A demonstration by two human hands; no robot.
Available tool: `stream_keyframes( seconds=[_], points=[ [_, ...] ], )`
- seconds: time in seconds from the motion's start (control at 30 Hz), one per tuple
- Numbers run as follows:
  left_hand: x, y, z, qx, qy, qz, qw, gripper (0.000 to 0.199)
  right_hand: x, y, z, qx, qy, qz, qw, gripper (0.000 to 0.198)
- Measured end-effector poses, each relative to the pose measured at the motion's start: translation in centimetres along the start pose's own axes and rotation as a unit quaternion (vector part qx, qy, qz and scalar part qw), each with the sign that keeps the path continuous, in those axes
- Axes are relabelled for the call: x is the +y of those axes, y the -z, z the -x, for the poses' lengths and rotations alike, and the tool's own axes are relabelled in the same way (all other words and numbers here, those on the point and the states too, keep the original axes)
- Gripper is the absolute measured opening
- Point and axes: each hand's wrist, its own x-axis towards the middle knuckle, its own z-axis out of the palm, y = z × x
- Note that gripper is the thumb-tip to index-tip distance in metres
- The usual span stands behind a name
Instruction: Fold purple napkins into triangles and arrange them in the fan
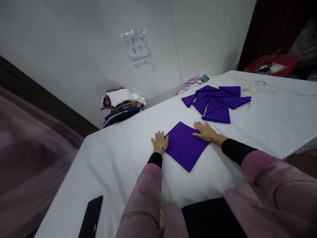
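1. Across the white-covered desk (128, 152), flattening the purple cloth (187, 148) would probably go best with light, even pressure outward, leaving its edges straight.
2. Left hand (160, 140): grip released, fingers spread, thumb at the cloth's left corner.
3. Right hand (205, 132): grip also released, fingers outstretched, lying over its upper right edge.
4. The cloth lies between both hands.

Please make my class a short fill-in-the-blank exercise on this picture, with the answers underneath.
1. The left hand and right hand lie at the edges of a cloth coloured ____.
2. Around the left wrist is a shiny ____.
3. The lower paper on the wall reads 45-____.
4. The basket is coloured ____.

Missing words: purple; bracelet; 50; red.
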Motion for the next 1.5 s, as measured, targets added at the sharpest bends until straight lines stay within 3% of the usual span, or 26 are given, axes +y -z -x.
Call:
stream_keyframes(
  seconds=[0.17,0.3,0.5,0.67,0.77,0.97,1.1,1.2,1.33,1.5],
  points=[
    [-0.1,0.7,-0.6,-0.015,0.013,0.039,0.999,0.063,0.2,1.2,1.6,0.009,-0.046,-0.033,0.998,0.074],
    [0.1,1.9,-0.1,-0.021,0.045,0.074,0.996,0.061,-4.0,1.5,3.4,0.029,0.065,-0.045,0.996,0.074],
    [2.1,1.0,4.5,0.023,-0.077,0.04,0.996,0.058,-12.0,0.1,4.6,0.01,0.153,-0.066,0.986,0.071],
    [2.4,-0.1,5.1,-0.024,-0.072,-0.013,0.997,0.058,-15.8,-0.8,5.3,-0.033,0.208,-0.096,0.973,0.086],
    [2.4,-0.3,4.7,-0.021,-0.062,-0.011,0.998,0.06,-15.8,-1.1,6.7,-0.046,0.199,-0.1,0.974,0.09],
    [2.4,-0.5,5.0,0.006,-0.061,0.0,0.998,0.061,-13.7,-1.0,11.4,-0.059,0.257,-0.101,0.959,0.083],
    [2.3,-0.4,5.0,0.003,-0.067,0.005,0.998,0.061,-13.0,-0.6,13.3,-0.074,0.258,-0.107,0.957,0.081],
    [2.4,-0.2,5.1,0.003,-0.063,0.017,0.998,0.062,-13.0,-0.6,13.7,-0.078,0.253,-0.112,0.958,0.079],
    [2.5,0.1,6.0,0.049,-0.053,0.021,0.997,0.066,-12.7,-0.6,14.0,-0.084,0.253,-0.137,0.954,0.075],
    [1.6,-0.3,7.0,0.046,-0.017,0.023,0.999,0.07,-11.9,1.2,12.3,-0.121,0.246,-0.167,0.947,0.069]
  ],
)
